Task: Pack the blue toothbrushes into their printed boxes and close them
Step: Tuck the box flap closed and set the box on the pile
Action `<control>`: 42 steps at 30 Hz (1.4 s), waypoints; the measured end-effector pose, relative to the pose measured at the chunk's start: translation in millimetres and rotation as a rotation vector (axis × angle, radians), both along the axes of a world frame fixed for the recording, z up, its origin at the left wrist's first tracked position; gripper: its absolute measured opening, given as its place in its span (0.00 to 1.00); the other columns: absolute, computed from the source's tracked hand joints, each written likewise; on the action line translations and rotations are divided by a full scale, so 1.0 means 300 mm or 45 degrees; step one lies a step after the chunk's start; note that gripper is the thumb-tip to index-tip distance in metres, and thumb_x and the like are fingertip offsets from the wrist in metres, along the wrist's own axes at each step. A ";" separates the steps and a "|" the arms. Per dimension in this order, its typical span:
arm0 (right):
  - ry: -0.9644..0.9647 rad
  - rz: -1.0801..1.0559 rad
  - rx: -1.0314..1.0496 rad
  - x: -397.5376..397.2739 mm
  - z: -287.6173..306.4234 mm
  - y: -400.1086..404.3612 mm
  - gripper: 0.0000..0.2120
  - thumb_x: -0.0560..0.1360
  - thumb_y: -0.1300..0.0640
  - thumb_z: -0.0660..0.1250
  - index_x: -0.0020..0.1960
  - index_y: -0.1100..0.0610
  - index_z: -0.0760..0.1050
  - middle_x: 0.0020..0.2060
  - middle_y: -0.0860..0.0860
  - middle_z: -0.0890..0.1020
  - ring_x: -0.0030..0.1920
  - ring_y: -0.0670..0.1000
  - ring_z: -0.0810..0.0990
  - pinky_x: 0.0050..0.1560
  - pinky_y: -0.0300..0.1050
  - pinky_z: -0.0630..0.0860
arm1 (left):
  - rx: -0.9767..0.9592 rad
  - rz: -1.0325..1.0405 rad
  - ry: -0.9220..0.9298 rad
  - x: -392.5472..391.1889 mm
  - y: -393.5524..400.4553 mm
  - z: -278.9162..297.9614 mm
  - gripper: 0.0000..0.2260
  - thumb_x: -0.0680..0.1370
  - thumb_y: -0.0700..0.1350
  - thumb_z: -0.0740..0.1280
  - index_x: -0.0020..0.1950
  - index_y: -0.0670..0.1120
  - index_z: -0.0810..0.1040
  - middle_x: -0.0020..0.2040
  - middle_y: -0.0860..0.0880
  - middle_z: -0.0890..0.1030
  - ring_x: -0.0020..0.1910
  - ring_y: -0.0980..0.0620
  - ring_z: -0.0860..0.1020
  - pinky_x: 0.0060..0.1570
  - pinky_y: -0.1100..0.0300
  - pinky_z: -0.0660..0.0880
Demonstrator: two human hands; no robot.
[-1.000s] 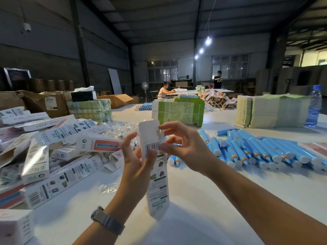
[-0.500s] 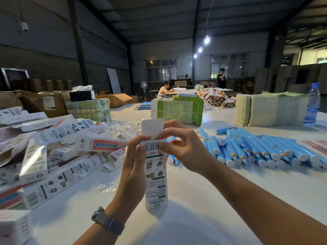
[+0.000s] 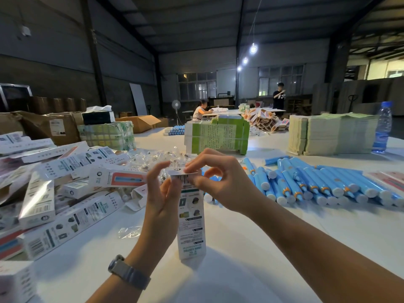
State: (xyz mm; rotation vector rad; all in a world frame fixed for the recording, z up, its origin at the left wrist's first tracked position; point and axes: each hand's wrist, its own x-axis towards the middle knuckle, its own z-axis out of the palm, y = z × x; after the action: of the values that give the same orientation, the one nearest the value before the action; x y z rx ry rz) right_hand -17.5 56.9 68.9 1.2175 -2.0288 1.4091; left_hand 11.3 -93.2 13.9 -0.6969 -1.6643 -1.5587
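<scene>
Both my hands work on one printed box (image 3: 191,217) that I hold upright above the white bench (image 3: 273,241). My left hand (image 3: 160,200) grips its upper part from the side, fingers curled near the barcode, a watch (image 3: 129,272) on that wrist. My right hand (image 3: 218,182) pinches the top flap (image 3: 185,171), which lies folded flat over the opening. To my right the blue toothbrushes (image 3: 317,184) lie in a row on the bench, well apart from the box. To my left sits a heap of packed boxes (image 3: 65,184). Farther back stand a green stack (image 3: 218,136) and a water bottle (image 3: 382,127).
</scene>
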 end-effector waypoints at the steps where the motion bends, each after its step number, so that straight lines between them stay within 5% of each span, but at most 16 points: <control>1: -0.028 0.029 -0.020 0.002 0.006 -0.001 0.01 0.75 0.60 0.71 0.47 0.57 0.82 0.45 0.52 0.80 0.47 0.46 0.79 0.41 0.40 0.78 | -0.003 0.005 -0.001 0.000 0.001 0.002 0.14 0.82 0.42 0.54 0.58 0.62 0.68 0.47 0.59 0.81 0.42 0.55 0.82 0.39 0.58 0.81; 3: -0.075 0.037 -0.057 0.003 0.014 -0.005 0.03 0.75 0.58 0.72 0.43 0.57 0.80 0.43 0.51 0.79 0.45 0.45 0.80 0.38 0.43 0.80 | -0.014 -0.001 -0.010 -0.001 0.007 0.003 0.16 0.83 0.42 0.53 0.54 0.62 0.73 0.45 0.56 0.81 0.42 0.50 0.82 0.40 0.53 0.82; 7: -0.093 -0.031 0.053 0.000 0.024 -0.010 0.05 0.75 0.59 0.72 0.47 0.50 0.78 0.46 0.46 0.78 0.50 0.47 0.78 0.41 0.42 0.80 | -0.015 0.012 -0.015 -0.003 0.009 -0.001 0.10 0.82 0.43 0.53 0.55 0.54 0.71 0.45 0.59 0.81 0.41 0.57 0.82 0.39 0.60 0.81; 11: -0.059 -0.061 0.118 0.003 0.024 -0.009 0.08 0.76 0.59 0.71 0.53 0.50 0.79 0.49 0.45 0.78 0.50 0.45 0.76 0.43 0.37 0.77 | -0.019 -0.030 -0.041 0.008 0.008 0.007 0.17 0.81 0.45 0.53 0.53 0.67 0.74 0.47 0.60 0.80 0.44 0.56 0.82 0.40 0.62 0.80; 17: 0.011 -0.106 0.086 0.004 0.025 -0.008 0.03 0.74 0.60 0.72 0.48 0.57 0.82 0.45 0.47 0.79 0.47 0.48 0.78 0.41 0.37 0.76 | 0.045 -0.106 -0.133 0.004 0.005 -0.001 0.12 0.82 0.51 0.55 0.55 0.67 0.75 0.47 0.56 0.81 0.47 0.47 0.82 0.41 0.56 0.82; 26: 0.057 -0.122 0.168 0.013 0.032 -0.014 0.03 0.75 0.62 0.71 0.48 0.56 0.81 0.47 0.47 0.79 0.49 0.49 0.79 0.52 0.42 0.79 | -0.002 -0.043 -0.072 0.001 0.007 0.002 0.14 0.81 0.47 0.55 0.53 0.68 0.73 0.45 0.59 0.81 0.40 0.57 0.82 0.37 0.62 0.80; 29: 0.145 -0.193 0.175 0.021 0.032 -0.022 0.03 0.74 0.61 0.71 0.47 0.56 0.81 0.44 0.49 0.79 0.47 0.50 0.78 0.50 0.50 0.80 | -0.016 -0.058 -0.064 -0.003 0.003 -0.001 0.12 0.84 0.47 0.55 0.54 0.66 0.72 0.45 0.58 0.81 0.40 0.56 0.82 0.37 0.62 0.80; 34: 0.205 -0.219 0.137 0.016 0.034 -0.025 0.01 0.74 0.60 0.70 0.46 0.56 0.81 0.39 0.45 0.78 0.43 0.48 0.78 0.46 0.49 0.79 | -0.073 -0.021 -0.005 -0.013 0.003 -0.011 0.10 0.84 0.46 0.54 0.63 0.57 0.64 0.48 0.63 0.80 0.44 0.59 0.82 0.38 0.64 0.79; 42: 0.094 -0.163 0.021 0.015 0.050 -0.020 0.09 0.76 0.57 0.67 0.40 0.44 0.74 0.35 0.40 0.79 0.38 0.40 0.79 0.37 0.33 0.76 | -0.155 0.018 0.056 -0.009 0.002 -0.013 0.20 0.84 0.44 0.52 0.65 0.72 0.62 0.51 0.71 0.77 0.49 0.61 0.81 0.41 0.67 0.78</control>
State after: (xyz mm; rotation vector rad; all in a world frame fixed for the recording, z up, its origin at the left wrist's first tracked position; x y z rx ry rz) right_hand -13.1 51.0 83.9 1.1078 -2.0333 1.2720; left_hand 8.5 -92.8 9.9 -0.7754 -1.7389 -1.4312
